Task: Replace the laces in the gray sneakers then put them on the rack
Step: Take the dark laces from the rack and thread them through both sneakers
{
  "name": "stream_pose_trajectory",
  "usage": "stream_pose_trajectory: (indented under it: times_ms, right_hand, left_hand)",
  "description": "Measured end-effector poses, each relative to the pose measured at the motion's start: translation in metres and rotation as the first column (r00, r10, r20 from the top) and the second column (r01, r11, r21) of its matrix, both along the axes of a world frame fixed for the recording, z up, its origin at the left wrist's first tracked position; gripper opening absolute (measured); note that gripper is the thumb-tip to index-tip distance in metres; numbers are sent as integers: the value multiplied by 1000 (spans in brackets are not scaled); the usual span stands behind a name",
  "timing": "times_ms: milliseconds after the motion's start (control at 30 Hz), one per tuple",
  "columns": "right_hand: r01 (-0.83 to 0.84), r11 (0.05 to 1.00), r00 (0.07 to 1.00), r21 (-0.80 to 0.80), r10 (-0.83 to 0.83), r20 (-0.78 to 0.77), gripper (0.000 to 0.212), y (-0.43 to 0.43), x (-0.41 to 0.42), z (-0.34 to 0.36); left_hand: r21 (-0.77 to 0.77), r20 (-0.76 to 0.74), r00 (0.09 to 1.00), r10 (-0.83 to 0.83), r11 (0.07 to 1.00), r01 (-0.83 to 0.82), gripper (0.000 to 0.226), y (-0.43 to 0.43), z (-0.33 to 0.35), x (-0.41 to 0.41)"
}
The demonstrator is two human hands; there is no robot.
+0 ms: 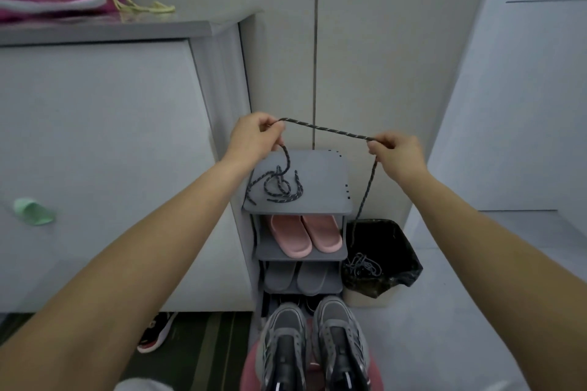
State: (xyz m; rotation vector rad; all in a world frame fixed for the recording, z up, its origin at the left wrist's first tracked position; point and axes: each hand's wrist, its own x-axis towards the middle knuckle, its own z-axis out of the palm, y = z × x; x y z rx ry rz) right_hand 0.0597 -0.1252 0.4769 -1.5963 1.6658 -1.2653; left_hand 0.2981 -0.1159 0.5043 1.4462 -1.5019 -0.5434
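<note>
The gray rack (336, 168) stands against the wall. The gray sneakers (340, 320) stand side by side just in front of its base. The left hand (254, 140) and right hand (397, 152) each pinch a dark speckled lace (327, 129), stretched between them above the rack. A second lace (279, 187) lies coiled on the top shelf.

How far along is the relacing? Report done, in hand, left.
Done: the gray sneakers look laceless, and pale laces lie on the bin. In hand: left hand and right hand pinch one dark lace stretched between them; a second lace lies atop the rack. Left: lace both, then shelve them.
</note>
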Motion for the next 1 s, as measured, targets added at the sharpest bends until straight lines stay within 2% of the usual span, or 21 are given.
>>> stream_pose_trajectory:
  times_ms: [133,300,533,633,800,900,1000]
  right_hand:
    - [-25,1000,988,13,27,-149,19,23,-7,-4]
    - [-35,991,947,128,74,-311,20,52,-25,-31]
    - [36,921,932,388,109,-347,22,102,-62,-91]
    - [-11,882,973,470,119,-200,22,121,-64,-98]
    - [-92,911,996,402,83,41,24,143,-49,-83]
    - [-176,913,969,368,96,227,17,158,-35,-78]
    - [-292,883,913,367,143,382,7,169,-20,-78]
  left_hand:
    - [1,-58,998,-2,1000,3,18,42,9,7]
    - [7,-137,990,40,999,-39,16,85,-2,19]
    - [132,-324,933,157,984,-120,11,125,-38,36]
    - [264,-319,932,174,960,-89,13,138,-54,37]
    - [325,-378,912,157,945,-28,19,158,-75,18]
    - [328,-437,890,132,944,21,19,169,-90,1]
    - [327,-430,898,93,943,58,20,181,-106,-13]
